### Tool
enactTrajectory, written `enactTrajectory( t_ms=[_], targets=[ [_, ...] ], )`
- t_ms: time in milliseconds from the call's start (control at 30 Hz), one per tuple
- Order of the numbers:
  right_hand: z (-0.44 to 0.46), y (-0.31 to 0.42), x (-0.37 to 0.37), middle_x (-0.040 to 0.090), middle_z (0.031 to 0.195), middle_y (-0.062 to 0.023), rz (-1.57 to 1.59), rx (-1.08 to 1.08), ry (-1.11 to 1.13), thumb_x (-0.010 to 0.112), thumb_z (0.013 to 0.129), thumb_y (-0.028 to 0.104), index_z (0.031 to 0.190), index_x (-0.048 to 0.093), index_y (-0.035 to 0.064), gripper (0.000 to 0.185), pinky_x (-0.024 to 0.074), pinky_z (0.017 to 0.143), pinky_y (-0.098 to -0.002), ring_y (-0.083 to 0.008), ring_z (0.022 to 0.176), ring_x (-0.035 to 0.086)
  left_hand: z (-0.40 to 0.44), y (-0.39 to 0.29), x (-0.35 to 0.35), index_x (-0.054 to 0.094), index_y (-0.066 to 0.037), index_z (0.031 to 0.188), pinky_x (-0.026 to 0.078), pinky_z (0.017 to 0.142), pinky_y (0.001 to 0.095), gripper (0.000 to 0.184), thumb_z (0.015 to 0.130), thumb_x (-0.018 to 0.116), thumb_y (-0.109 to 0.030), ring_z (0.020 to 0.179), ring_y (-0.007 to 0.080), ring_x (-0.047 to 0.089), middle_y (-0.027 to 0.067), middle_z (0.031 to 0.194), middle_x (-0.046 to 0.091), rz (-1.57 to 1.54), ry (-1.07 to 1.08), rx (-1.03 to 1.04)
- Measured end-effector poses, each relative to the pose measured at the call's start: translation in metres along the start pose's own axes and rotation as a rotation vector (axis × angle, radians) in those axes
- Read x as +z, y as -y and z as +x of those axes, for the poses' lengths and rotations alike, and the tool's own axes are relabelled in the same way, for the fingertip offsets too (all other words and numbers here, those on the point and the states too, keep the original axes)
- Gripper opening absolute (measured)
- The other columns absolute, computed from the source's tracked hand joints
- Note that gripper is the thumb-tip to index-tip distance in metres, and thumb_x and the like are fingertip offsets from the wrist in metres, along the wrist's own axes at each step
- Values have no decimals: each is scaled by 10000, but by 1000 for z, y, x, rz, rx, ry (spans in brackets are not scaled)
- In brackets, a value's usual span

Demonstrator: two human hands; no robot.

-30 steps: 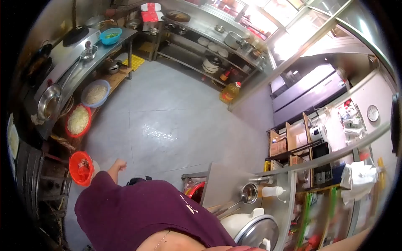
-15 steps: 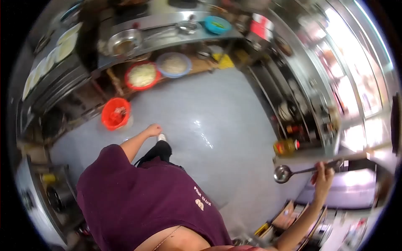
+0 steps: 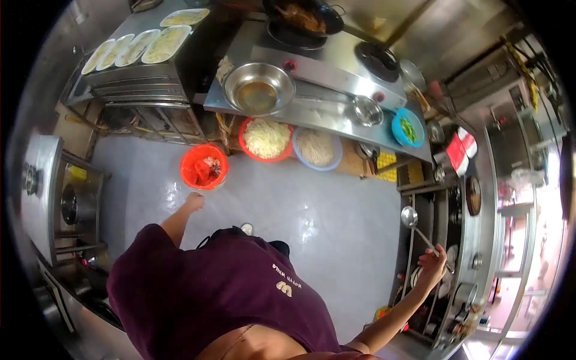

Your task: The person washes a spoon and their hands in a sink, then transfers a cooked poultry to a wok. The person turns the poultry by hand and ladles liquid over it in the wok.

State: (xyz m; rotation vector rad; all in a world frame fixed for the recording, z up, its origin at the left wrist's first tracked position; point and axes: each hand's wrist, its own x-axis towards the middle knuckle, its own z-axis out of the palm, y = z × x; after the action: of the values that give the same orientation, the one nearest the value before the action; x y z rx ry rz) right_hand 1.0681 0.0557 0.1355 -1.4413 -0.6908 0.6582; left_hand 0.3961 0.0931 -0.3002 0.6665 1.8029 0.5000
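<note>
My right hand (image 3: pixel 431 264) is closed around the handle of a metal ladle (image 3: pixel 410 216), whose bowl points up and away from me over the floor. My left hand (image 3: pixel 194 202) hangs low with its fingers curled and nothing visible in it. Just beyond it on the floor stands a red-lined bucket (image 3: pixel 195 157) with a red bag and what looks like meat inside. Past that, a steel basin (image 3: pixel 258 89) with some brownish liquid sits on the stove counter's front ledge, beside a small metal strainer or bowl (image 3: pixel 366 111).
A wok (image 3: pixel 306 17) with brown food is on the stove. Below the ledge are a red basin (image 3: pixel 266 139) of pale shreds and a blue basin (image 3: pixel 317 148). A turquoise bowl (image 3: pixel 408 128) holds green pieces. Filled plates (image 3: pixel 167 44) line the left counter; shelves (image 3: pixel 423 240) stand right.
The view has swung from the shelves and window side toward the stove. My right hand with the ladle came into view. My left hand is still low, now near the red bucket.
</note>
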Motion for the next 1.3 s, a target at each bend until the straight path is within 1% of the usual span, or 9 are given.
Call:
enactTrajectory(
  t_ms=[300, 400, 633, 833, 967, 1000, 1067, 1167, 1300],
  targets=[
    [218, -4, 208, 561, 714, -84, 15, -94, 223, 546, 804, 249, 929, 538, 56, 230, 414, 483, -254, -142, 557, 513, 11, -49, 76, 572, -37, 839, 437, 473, 293, 229, 761, 508, -242, 560, 171, 566, 69, 716, 582, -262, 110, -154],
    [282, 5, 282, 561, 789, -80, 28, -97, 418, 537, 823, 236, 944, 531, 49, 222, 435, 507, -266, -147, 678, 548, 28, -35, 97, 566, -42, 903, 440, 512, 303, 255, 773, 502, -252, 606, 172, 570, 68, 763, 591, -377, -20, -385],
    [375, -4, 494, 576, 812, -134, 58, -191, 665, 480, 852, 257, 1032, 497, -16, 327, 477, 506, -269, -178, 621, 575, -37, -49, 128, 564, -35, 944, 433, 495, 298, 261, 776, 505, -226, 601, 169, 568, 80, 756, 595, -525, -264, -380],
    [401, -13, 628, 549, 718, -72, -13, -240, 808, 457, 876, 183, 1027, 499, -17, 254, 416, 481, -194, -84, 553, 501, -11, -40, 74, 569, -1, 859, 417, 427, 232, 209, 847, 464, -181, 517, 117, 513, 79, 659, 564, -667, -861, -34],
    [427, -13, 705, 594, 939, -82, -214, -541, 960, 483, 879, 182, 1063, 559, 19, 257, 454, 715, -260, -152, 845, 561, 23, -143, -15, 561, 15, 888, 416, 481, 224, 232, 864, 453, -189, 538, 102, 494, 55, 668, 543, -627, -899, 5],
    [442, -23, 732, 602, 975, -73, -191, -960, 1047, 498, 864, 152, 1097, 559, 79, 251, 438, 784, -259, -189, 908, 566, 33, -170, -32, 560, 17, 893, 415, 494, 222, 237, 866, 451, -192, 546, 101, 495, 56, 677, 546, -571, -878, 35],
    [430, -7, 766, 594, 1008, -89, -556, -1110, 1067, 521, 842, 152, 1123, 548, 153, 283, 445, 800, -271, -226, 931, 559, 48, -203, -46, 559, 21, 900, 414, 515, 219, 244, 869, 447, -194, 561, 101, 500, 56, 690, 550, -529, -822, 81],
    [427, -14, 825, 590, 960, -65, -677, -1467, 1055, 522, 824, 68, 1118, 541, 153, 307, 448, 708, -257, -208, 796, 572, 60, -240, -56, 556, 30, 910, 417, 527, 221, 237, 877, 436, -172, 582, 100, 510, 58, 699, 557, -439, -741, 26],
    [427, -20, 887, 581, 1010, -57, -629, -1653, 1194, 529, 818, 92, 1133, 524, 196, 331, 470, 702, -311, -254, 849, 570, 62, -211, -21, 555, 30, 898, 431, 521, 224, 214, 877, 443, -151, 573, 102, 516, 63, 684, 557, -416, -700, 21]
  ],
)
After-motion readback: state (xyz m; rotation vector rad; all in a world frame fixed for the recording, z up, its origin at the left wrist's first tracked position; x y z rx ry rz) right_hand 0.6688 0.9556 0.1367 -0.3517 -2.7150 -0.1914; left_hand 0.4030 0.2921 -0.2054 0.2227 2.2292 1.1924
